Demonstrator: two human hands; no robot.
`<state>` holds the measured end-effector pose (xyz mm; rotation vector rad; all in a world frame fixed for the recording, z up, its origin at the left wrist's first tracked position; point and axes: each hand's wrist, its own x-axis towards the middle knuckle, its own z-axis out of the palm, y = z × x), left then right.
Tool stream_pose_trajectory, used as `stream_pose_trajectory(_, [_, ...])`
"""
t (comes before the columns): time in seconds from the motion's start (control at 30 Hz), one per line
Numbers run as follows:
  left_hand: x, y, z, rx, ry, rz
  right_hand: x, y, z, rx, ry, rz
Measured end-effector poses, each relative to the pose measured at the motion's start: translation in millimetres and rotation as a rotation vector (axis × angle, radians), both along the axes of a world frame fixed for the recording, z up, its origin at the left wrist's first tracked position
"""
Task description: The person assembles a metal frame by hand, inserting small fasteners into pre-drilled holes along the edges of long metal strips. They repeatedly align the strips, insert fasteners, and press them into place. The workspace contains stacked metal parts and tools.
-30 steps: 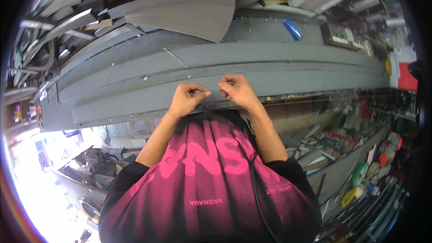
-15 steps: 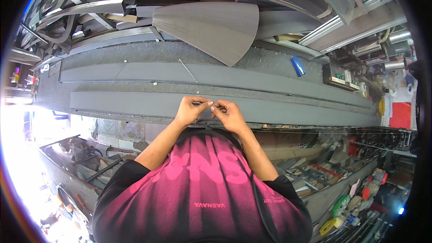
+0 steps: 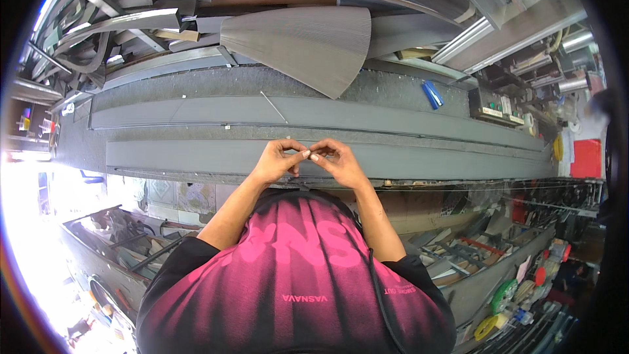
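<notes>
My left hand (image 3: 280, 160) and my right hand (image 3: 337, 162) meet fingertip to fingertip above the near edge of the bench. In each, thumb and index finger are pinched together. Whatever lies between the fingertips is too small to make out. Below them runs a long flat grey strip (image 3: 196, 155), and beyond it a second long grey strip (image 3: 367, 117) lies roughly parallel. A thin pale rod (image 3: 273, 106) rests slantwise over the far strip. Behind that, a fan-shaped ribbed grey sheet (image 3: 308, 46) spreads out on the bench.
A blue stapler-like tool (image 3: 432, 94) lies on the bench at the right, near a control box with buttons (image 3: 496, 117). Metal profiles (image 3: 124, 23) are heaped along the back. Trolleys of offcuts (image 3: 472, 249) stand below the bench on both sides. A red sheet (image 3: 585, 158) shows far right.
Both hands stay fingertip to fingertip, and the right hand's fingers have turned and arched up slightly. The whole view has shifted a little; the things on the bench lie as before.
</notes>
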<state>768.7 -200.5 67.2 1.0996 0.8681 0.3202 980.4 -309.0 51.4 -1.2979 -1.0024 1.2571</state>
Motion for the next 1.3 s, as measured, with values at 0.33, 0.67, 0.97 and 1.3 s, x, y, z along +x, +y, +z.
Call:
stream_pose_trajectory(0.33, [-2.0, 5.0, 9.1, 0.074, 0.161, -0.206, -10.3, -4.9, 17.8, 0.461, -0.771, -0.115])
stream_pose_trajectory(0.67, [3.5, -6.9, 9.6, 0.584, 0.198, -0.213, -13.2, -13.1, 17.3, 0.091, -0.65, -0.064])
stream_pose_trajectory(0.97, [-5.0, -12.4, -5.5, 0.338, 0.173, -0.2, -13.4, -12.1, -14.9, -0.109, -0.117, -0.039])
stream_pose_trajectory(1.3, [-9.3, -14.7, -15.7, -0.047, -0.049, 0.037, -30.0, -13.8, 25.6, 0.245, -0.609, -0.127])
